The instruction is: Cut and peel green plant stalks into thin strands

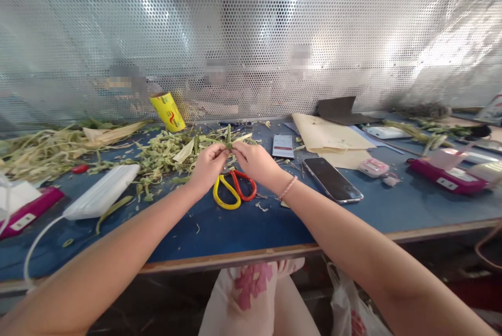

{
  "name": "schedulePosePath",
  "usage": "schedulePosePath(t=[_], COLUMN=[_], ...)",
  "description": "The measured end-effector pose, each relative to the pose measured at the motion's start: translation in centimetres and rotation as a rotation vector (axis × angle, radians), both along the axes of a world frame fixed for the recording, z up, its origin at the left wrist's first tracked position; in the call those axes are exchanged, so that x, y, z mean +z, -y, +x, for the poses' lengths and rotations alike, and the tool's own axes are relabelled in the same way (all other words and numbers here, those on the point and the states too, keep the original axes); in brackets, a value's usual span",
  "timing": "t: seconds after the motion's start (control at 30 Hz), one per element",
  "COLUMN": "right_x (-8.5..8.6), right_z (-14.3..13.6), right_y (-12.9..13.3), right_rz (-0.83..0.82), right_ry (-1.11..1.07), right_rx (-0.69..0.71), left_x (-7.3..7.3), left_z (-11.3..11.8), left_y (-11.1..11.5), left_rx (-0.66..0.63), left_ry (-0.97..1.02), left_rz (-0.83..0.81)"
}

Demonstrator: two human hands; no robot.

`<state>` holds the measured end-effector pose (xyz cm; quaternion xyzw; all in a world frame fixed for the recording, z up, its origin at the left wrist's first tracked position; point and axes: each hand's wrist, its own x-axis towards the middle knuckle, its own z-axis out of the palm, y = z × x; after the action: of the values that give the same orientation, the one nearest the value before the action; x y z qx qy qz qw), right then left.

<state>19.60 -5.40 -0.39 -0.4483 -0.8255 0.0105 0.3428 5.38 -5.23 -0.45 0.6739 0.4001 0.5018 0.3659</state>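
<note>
Above the middle of the blue table (251, 231), my left hand (210, 162) and my right hand (253, 159) meet, fingertips pinched on a short green plant stem (229, 136). The stem points away from me; its lower end is hidden by my fingers. Just below my hands lie scissors with one yellow and one red handle loop (226, 193), their blades mostly covered. Left of my left hand spreads a heap of pale green leaves and trimmings (164, 150).
Farther left lie dry stalks (50, 142), a white corded device (102, 189) and a magenta box (35, 210). A yellow tube (168, 111) stands near the perforated metal screen (251, 38). Rightward are two phones (283, 146), brown paper (331, 135) and another magenta box (449, 176).
</note>
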Motion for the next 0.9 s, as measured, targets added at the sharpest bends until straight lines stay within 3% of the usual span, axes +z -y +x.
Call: schedulePosePath(t=[0.33,0.47,0.7,0.9], right_x=[-0.1,-0.5,-0.4,-1.1], right_z=[-0.1,0.3,1.5,1.0], right_y=[-0.7,-1.2,-1.8,-1.8], right_rz=[-0.043,-0.036,0.345,0.237], right_ry=[-0.257,-0.210,-0.218,-0.175], right_rx=[0.112,0.147,0.050,0.176], left_x=[0.0,-0.1,-0.2,-0.3], left_z=[0.1,-0.5,-1.5,-1.4], left_y=[-0.2,-0.7,-1.5,-1.3], left_rx=[-0.017,0.045,0.189,0.319], left_ry=[0.097,-0.130,-0.511,-0.648], left_rz=[-0.035,0.130,0.445,0.574])
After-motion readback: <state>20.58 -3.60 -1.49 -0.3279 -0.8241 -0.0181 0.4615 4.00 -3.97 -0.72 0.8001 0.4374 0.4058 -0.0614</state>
